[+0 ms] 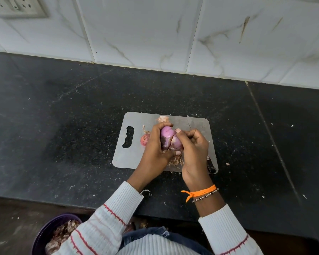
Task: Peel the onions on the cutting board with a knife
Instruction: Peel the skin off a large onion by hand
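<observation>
We hold the onion (168, 139) just above the board (136, 157), its long axis running near to far, tip away. Left hand (156, 144) cups it; right hand (191, 144) pinches skin, probably. Best pull strips lengthwise, turning the bulb. The knife (189, 122) lies on the board.

A black speckled stone tabletop (72, 111) runs across the view, dotted with small pale flecks and scraps. A thin seam (271, 138) crosses it at the right. Behind it rises a wall of white marble-patterned tiles (140, 30) with grey and brown veins. At the top left corner a white switch and socket plate (17, 7) is set into the wall. Below the tabletop's near edge, at the lower left, stands a dark purple bowl (44, 234) filled with dry papery brownish peelings (61, 236).
</observation>
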Demonstrator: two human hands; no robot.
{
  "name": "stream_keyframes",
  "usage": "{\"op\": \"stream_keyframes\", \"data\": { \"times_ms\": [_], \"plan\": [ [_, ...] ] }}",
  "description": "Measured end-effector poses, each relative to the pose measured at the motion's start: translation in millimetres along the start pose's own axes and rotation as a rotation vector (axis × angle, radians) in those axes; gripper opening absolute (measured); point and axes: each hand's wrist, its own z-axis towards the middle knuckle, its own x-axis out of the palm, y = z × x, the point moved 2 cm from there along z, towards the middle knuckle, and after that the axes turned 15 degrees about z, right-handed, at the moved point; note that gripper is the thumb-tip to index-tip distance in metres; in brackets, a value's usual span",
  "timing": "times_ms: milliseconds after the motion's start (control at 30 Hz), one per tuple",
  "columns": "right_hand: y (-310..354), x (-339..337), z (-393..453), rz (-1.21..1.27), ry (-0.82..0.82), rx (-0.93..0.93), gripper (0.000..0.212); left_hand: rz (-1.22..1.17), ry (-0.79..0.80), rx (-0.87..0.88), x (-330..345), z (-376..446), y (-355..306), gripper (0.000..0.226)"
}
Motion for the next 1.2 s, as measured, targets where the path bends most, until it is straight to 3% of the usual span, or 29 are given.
{"op": "stream_keyframes", "data": {
  "times_ms": [133, 367, 533, 700, 867, 967, 1033, 1200],
  "plan": [
    [-2.4, -7.2, 8.0, 0.035, -0.047, 0.089, 0.024, -0.089, 0.046, -0.031, 0.4, -0.6, -3.0, 0.069],
    [3.8, -13.6, 6.2, 0.001, 0.162, 0.062, 0.027, -0.152, 0.055, -0.098, -1.2, -0.1, -4.7, 0.068],
    [7.4, -15.9, 3.2, -0.278, 0.416, -0.131, 0.032, -0.18, 0.009, -0.195, -4.4, -1.6, -6.3, 0.065],
    [4.1, -16.5, 5.4, -0.354, 0.357, -0.36, 0.031, -0.147, -0.068, -0.216, -8.7, -2.5, -8.6, 0.064],
    [3.3, -16.8, 2.0, -0.244, 0.338, -0.356, 0.018, -0.15, -0.073, -0.223, -10.0, -3.9, -11.3, 0.062],
    [7.0, -15.7, -0.4, -0.261, 0.343, -0.329, 0.03, -0.139, -0.068, -0.211, -10.6, -3.0, -13.7, 0.06],
    [6.9, -14.6, -0.5, -0.404, 0.379, -0.44, 0.033, -0.119, -0.083, -0.206, -11.3, -2.4, -13.5, 0.061],
    [4.0, -17.6, 4.2, -0.382, 0.322, -0.545, 0.013, -0.051, -0.108, -0.195, -9.8, -3.9, -13.8, 0.068]
  ]
}}
